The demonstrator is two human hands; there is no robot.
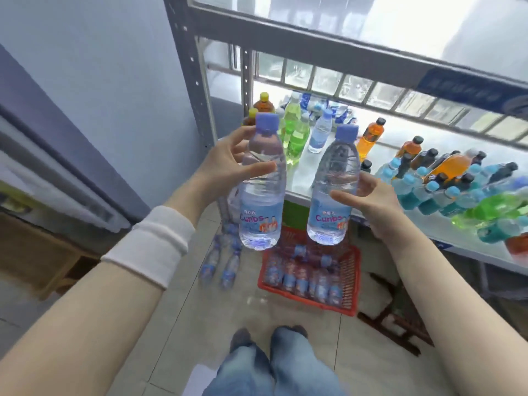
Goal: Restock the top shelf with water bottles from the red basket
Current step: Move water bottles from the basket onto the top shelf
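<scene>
Each hand, left hand [225,164] and right hand [374,201], grasps one upright bottle [261,192] [333,192] above the basket [350,281], which remains nearly full, with the top shelf [400,21] looking empty.

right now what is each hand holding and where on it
Left hand holds one water bottle around its upper body, just below the shoulder. Right hand holds a second water bottle around its middle, above the label.

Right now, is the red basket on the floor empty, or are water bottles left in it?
Not empty. The red basket holds several blue-labelled water bottles lying inside; blur prevents an exact count.
</scene>
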